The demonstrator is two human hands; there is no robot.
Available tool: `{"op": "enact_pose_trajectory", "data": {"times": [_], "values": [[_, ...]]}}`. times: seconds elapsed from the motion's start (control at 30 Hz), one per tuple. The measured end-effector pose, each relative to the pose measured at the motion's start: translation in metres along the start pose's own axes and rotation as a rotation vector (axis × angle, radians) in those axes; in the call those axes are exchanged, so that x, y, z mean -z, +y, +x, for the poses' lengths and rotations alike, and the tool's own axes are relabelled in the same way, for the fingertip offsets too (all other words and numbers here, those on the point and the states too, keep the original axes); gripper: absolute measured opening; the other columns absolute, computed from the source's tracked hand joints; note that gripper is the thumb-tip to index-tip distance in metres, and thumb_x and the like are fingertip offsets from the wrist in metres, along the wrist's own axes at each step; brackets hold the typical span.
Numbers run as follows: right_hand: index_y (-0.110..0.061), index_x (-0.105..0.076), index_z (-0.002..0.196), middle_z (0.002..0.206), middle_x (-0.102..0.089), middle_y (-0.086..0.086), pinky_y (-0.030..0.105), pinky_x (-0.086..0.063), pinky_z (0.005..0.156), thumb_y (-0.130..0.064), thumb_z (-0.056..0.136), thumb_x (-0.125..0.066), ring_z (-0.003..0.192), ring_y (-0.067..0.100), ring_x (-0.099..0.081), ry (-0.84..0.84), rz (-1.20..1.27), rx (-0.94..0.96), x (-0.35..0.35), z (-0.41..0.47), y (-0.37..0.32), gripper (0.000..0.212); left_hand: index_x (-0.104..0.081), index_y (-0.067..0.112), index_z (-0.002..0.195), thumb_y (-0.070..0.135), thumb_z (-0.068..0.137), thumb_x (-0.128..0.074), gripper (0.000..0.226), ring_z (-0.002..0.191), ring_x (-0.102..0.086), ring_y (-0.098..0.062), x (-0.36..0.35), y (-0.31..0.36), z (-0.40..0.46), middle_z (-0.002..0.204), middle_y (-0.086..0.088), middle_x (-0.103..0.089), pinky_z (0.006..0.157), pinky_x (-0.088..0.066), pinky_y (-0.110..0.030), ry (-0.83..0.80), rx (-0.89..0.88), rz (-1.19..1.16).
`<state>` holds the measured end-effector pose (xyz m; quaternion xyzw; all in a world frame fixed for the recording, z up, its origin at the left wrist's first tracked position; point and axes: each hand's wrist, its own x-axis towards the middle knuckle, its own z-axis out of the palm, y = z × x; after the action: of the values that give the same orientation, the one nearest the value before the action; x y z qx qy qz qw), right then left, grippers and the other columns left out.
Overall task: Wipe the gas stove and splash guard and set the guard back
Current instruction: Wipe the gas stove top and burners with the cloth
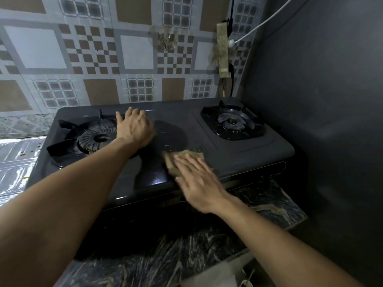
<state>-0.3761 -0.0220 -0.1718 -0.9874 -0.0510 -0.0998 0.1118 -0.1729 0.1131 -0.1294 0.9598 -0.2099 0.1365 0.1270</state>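
Stove (pixel 238 150): dark two-burner gas top on a marbled counter (pixel 275 206), long axis running L–R across the view.
Cloth (pixel 182 160): tan rag, flat on the stove's front-middle, just R of centre.
R hand (pixel 196 179): fingers straight and spread, pressing flat on the cloth – no pinch; only the rag's far and L edges show past the fingertips.
L hand (pixel 134 129): fingers straight, palm down, resting on the stove top between the burners, beside the L burner (pixel 95 137); holds nothing, looks like bracing.
Key relation: unwiped-looking surface lies away from the R hand toward the R burner (pixel 233 123) and toward the back edge. R hand is nearer that side, so I'd guess the stroke goes R or back.
In the way: raised pan supports on both burners – rag could snag on the prongs. L hand sits in any leftward sweep.
Splash guard: can't pick it out for sure; the dark panel (pixel 321 100) at R may be it.
Around: patterned tile wall (pixel 83 59) behind, white cable (pixel 259 25) at upper R.
Progress: stove wipe under way, I judge; guard steps still to do.
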Motion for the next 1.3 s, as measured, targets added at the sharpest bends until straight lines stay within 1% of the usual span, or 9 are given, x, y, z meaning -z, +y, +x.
{"op": "enact_pose_trajectory", "data": {"times": [0.13, 0.27, 0.47, 0.63, 0.7, 0.87, 1.03, 1.17, 1.3], "values": [[-0.01, -0.031, 0.149, 0.156, -0.032, 0.005, 0.035, -0.006, 0.12, -0.044, 0.095, -0.019, 0.146, 0.019, -0.019, 0.106, -0.055, -0.283, 0.016, -0.028, 0.071, 0.065, -0.067, 0.006, 0.112, 0.026, 0.094, -0.041, 0.037, 0.139, -0.034, -0.029, -0.009, 0.02, -0.018, 0.129, -0.012, -0.06, 0.116, -0.017, -0.054, -0.04, -0.281, 0.061], [-0.011, -0.039, 0.145, 0.154, -0.036, 0.002, 0.039, -0.009, 0.119, -0.052, 0.087, -0.015, 0.144, 0.02, -0.021, 0.184, -0.034, -0.431, 0.019, -0.023, 0.079, 0.076, -0.066, 0.012, 0.12, 0.02, 0.095, -0.041, 0.037, 0.145, -0.028, -0.021, -0.006, 0.045, -0.036, 0.141, -0.008, -0.055, 0.119, -0.009, -0.048, -0.228, -0.335, -0.077], [-0.01, -0.041, 0.144, 0.151, -0.041, 0.007, 0.041, -0.007, 0.12, -0.045, 0.099, -0.024, 0.145, 0.027, -0.024, 0.162, -0.075, -0.049, -0.01, -0.041, 0.014, 0.06, -0.063, 0.017, 0.123, 0.02, 0.089, -0.041, 0.041, 0.124, -0.052, -0.031, 0.005, 0.052, -0.039, 0.134, -0.012, -0.057, 0.114, -0.024, -0.049, -0.311, -0.212, -0.002], [-0.017, -0.03, 0.149, 0.156, -0.03, -0.002, 0.045, -0.009, 0.121, -0.036, 0.093, -0.048, 0.148, 0.02, -0.015, 0.083, -0.19, 0.069, -0.004, -0.04, 0.047, 0.062, -0.067, 0.021, 0.117, 0.023, 0.088, -0.045, 0.036, 0.117, -0.056, -0.032, 0.011, 0.062, -0.043, 0.124, -0.013, -0.064, 0.112, -0.028, -0.048, -0.322, -0.138, 0.036], [-0.016, -0.032, 0.148, 0.157, -0.031, 0.0, 0.046, -0.009, 0.121, -0.039, 0.096, -0.043, 0.148, 0.02, -0.015, 0.044, -0.188, 0.061, 0.0, -0.038, 0.063, 0.059, -0.067, 0.021, 0.113, 0.023, 0.087, -0.045, 0.034, 0.111, -0.059, -0.031, 0.011, 0.066, -0.045, 0.118, -0.012, -0.066, 0.109, -0.032, -0.046, -0.314, -0.112, 0.041], [-0.018, -0.03, 0.151, 0.159, -0.026, -0.006, 0.052, -0.003, 0.12, -0.046, 0.097, -0.009, 0.148, 0.013, -0.016, 0.045, -0.187, -0.176, 0.03, -0.034, 0.118, 0.064, -0.065, 0.017, 0.113, 0.025, 0.09, -0.046, 0.031, 0.1, -0.061, -0.03, 0.017, 0.085, -0.05, 0.11, -0.011, -0.066, 0.091, -0.042, -0.041, -0.316, -0.041, 0.089], [-0.011, -0.039, 0.143, 0.152, -0.038, 0.005, 0.058, -0.006, 0.117, -0.035, 0.098, -0.017, 0.141, 0.025, -0.031, -0.088, -0.329, -0.537, 0.07, -0.026, 0.2, 0.056, -0.064, 0.012, 0.111, 0.029, 0.089, -0.047, 0.033, 0.116, -0.057, -0.03, 0.008, 0.117, -0.053, 0.119, -0.015, -0.065, 0.109, -0.032, -0.047, -0.283, 0.003, 0.195], [-0.004, -0.026, 0.149, 0.157, -0.025, 0.017, 0.056, -0.004, 0.117, -0.031, 0.09, -0.023, 0.144, 0.037, -0.02, -0.272, -0.31, -0.818, 0.094, -0.012, 0.223, 0.066, -0.063, 0.012, 0.121, 0.03, 0.091, -0.046, 0.039, 0.138, -0.039, -0.029, -0.003, 0.142, -0.054, 0.136, -0.016, -0.057, 0.116, -0.021, -0.049, -0.273, -0.028, 0.146], [0.002, -0.015, 0.151, 0.159, -0.015, 0.021, 0.05, -0.008, 0.119, -0.039, 0.098, -0.021, 0.147, 0.036, -0.01, -0.097, -0.137, -0.599, 0.065, -0.007, 0.221, 0.067, -0.065, 0.014, 0.095, 0.02, 0.089, -0.044, 0.023, 0.118, -0.056, -0.031, -0.001, 0.165, -0.055, 0.12, -0.015, -0.065, 0.109, -0.031, -0.043, -0.264, -0.063, 0.052]]}}
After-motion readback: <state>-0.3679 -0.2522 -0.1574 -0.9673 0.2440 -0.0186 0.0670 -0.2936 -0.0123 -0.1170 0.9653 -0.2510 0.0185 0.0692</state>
